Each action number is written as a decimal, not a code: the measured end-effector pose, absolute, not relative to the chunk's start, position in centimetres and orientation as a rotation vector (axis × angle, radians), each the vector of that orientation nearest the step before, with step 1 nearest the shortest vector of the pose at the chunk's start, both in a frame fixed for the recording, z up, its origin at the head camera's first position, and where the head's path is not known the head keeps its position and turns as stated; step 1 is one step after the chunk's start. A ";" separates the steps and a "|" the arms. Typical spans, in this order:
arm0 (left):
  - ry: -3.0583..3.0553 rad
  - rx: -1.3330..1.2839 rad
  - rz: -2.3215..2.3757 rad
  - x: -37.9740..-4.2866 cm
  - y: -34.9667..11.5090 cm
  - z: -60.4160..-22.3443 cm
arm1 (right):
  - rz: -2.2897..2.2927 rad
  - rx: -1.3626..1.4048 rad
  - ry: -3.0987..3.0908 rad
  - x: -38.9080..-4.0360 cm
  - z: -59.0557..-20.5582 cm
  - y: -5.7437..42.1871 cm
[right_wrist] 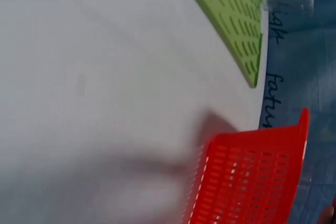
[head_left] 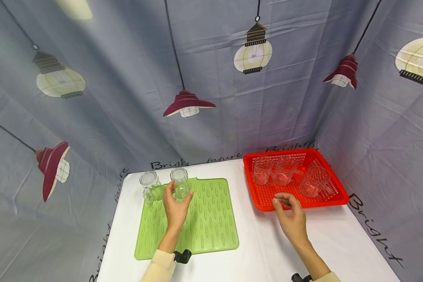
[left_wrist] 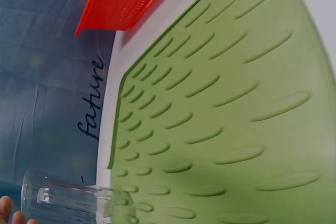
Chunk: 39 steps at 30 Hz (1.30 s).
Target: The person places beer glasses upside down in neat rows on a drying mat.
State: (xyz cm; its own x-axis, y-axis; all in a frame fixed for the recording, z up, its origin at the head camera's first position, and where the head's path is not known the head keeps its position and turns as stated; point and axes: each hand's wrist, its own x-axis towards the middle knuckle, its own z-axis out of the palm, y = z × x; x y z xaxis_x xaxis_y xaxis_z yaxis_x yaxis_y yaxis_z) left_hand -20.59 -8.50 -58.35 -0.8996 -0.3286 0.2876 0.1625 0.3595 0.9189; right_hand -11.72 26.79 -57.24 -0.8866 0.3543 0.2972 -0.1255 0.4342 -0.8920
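Observation:
Two clear glass mugs stand upside down at the back left of a green drying mat (head_left: 211,219). My left hand (head_left: 176,207) is at the right-hand mug (head_left: 179,176), thumb and fingers spread in front of it. The left wrist view catches only fingertips (left_wrist: 19,217) beside that mug's base. Farther left stands the other mug (head_left: 149,181). My right hand (head_left: 293,219) hovers over the near left rim of a red basket (head_left: 264,201), fingers loosely bent, holding nothing. Inside the basket lie three more glass mugs: left (head_left: 262,170), middle (head_left: 284,171) and right (head_left: 313,182).
A white tabletop (head_left: 246,243) carries the mat on the left and the basket on the right. Behind and on both sides hangs a grey curtain (head_left: 127,117) printed with lamps and lettering. The basket's raised perforated wall (right_wrist: 247,177) shows in the right wrist view.

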 end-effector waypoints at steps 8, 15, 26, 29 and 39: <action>-2.188 0.162 -1.660 -18.7 -8.6 -59.1 | 1.312 -0.217 -2.275 -15.1 -58.5 28.3; -2.172 0.189 -1.736 -17.1 -8.6 -60.0 | 1.224 -0.181 -2.310 -17.9 -59.5 29.8; -2.241 0.212 -1.717 -15.5 -9.2 -61.3 | 1.077 -0.145 -2.344 -21.3 -59.7 30.9; -2.255 0.221 -1.727 -15.1 -9.5 -61.3 | 1.025 -0.120 -2.377 -22.0 -59.7 30.8; -2.253 0.244 -1.778 -14.8 -9.1 -61.2 | 0.931 -0.020 -2.487 -24.3 -58.9 30.5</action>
